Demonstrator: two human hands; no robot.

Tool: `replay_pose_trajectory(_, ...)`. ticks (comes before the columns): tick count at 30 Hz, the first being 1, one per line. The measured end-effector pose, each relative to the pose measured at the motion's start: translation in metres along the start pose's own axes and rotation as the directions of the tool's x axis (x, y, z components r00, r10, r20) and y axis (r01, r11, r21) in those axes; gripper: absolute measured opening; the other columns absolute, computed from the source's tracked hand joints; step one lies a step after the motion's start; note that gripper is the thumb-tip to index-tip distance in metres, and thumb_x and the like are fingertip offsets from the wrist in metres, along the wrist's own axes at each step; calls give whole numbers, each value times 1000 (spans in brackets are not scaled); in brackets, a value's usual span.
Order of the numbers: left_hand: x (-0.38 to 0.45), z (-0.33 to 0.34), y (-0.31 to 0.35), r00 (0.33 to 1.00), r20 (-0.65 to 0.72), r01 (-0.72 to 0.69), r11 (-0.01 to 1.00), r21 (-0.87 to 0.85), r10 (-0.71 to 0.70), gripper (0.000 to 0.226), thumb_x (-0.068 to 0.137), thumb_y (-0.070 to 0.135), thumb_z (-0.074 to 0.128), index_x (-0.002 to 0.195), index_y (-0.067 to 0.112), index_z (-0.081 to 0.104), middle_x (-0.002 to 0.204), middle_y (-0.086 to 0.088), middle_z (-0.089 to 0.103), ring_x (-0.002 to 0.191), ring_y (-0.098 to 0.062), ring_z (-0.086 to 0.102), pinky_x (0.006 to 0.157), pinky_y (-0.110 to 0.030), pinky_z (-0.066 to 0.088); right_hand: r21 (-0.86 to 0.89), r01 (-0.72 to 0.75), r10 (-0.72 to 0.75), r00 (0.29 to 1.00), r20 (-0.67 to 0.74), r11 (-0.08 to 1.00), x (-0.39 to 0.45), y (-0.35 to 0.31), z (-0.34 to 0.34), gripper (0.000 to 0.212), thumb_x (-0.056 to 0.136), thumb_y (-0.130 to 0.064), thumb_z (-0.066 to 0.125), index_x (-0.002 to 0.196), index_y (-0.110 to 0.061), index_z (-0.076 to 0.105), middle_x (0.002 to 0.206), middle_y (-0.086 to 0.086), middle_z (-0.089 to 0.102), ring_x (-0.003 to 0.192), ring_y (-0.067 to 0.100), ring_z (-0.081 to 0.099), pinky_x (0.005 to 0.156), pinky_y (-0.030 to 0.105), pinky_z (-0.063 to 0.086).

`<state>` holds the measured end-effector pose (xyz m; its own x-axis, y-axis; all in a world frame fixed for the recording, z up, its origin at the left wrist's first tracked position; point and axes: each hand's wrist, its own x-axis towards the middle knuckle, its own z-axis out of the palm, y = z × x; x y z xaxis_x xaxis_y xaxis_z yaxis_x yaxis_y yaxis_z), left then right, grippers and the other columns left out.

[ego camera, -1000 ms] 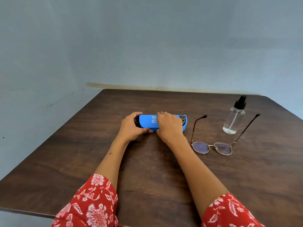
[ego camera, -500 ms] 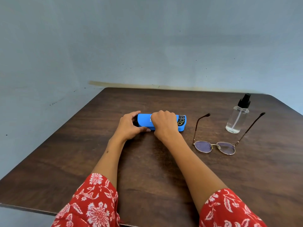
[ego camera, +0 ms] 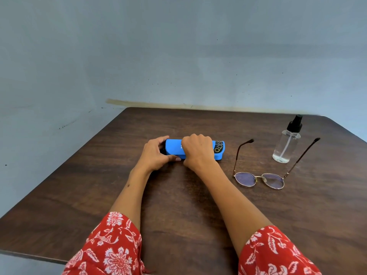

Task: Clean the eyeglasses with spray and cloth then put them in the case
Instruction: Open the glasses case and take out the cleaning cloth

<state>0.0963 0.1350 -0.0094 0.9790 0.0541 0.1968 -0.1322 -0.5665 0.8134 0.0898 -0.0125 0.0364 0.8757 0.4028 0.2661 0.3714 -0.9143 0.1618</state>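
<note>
Hands still on blue case mid-table, left hand gripping its left end, right hand now curled tighter over its top, eyeglasses and spray bottle unmoved to the right.

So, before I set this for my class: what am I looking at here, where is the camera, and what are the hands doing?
No machine here: a person wears a camera on the head, looking forward and down, so you see their own two arms in red flowered sleeves. Both hands are on a blue eyeglass case lying on a dark wooden table. The left hand has a grip on its left end; the right hand is closed over its middle. To the right lie eyeglasses, temples unfolded, untouched. Behind them stands a clear spray bottle with a black top. No cloth is visible.
</note>
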Motion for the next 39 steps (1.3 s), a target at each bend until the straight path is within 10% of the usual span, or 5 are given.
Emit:
replay_pose_trajectory(12, 0, -3, 2, 999, 33, -4, 994, -111, 7, 88, 52, 12, 89, 130, 18, 50, 115, 11, 60, 113, -9, 55, 84, -13, 44, 139, -103, 108, 994, -30, 985, 21, 13, -19, 19, 76, -18, 62, 78, -14, 44, 74, 0, 48, 72, 22, 47, 63, 32, 33)
replay_pose_trajectory(28, 4, -4, -4, 996, 78, 59, 994, -91, -52, 102, 50, 23, 90, 139, 18, 40, 139, -2, 48, 126, -15, 45, 106, -36, 39, 393, -298, 259, 954, 150, 870, 57, 24, -16, 32, 91, -21, 46, 60, -14, 38, 62, 1, 44, 71, 23, 49, 65, 34, 35)
replay_pose_trajectory(36, 5, -2, -8, 996, 66, 57, 996, -75, -52, 104, 49, 27, 90, 139, 19, 38, 139, -1, 48, 126, -15, 45, 105, -36, 39, 454, -244, 292, 956, -38, 857, 28, 14, -24, 7, 77, -6, 55, 74, -9, 51, 70, 4, 53, 80, 28, 56, 90, 37, 43)
replay_pose_trajectory(39, 5, -2, -7, 997, 51, 59, 997, -56, -56, 106, 49, 29, 90, 140, 20, 37, 141, -2, 46, 128, -17, 44, 106, -39, 38, 577, -272, 474, 849, -233, 770, 10, 10, -32, 22, 78, -3, 54, 99, -5, 61, 99, 11, 62, 98, 29, 55, 75, 32, 41)
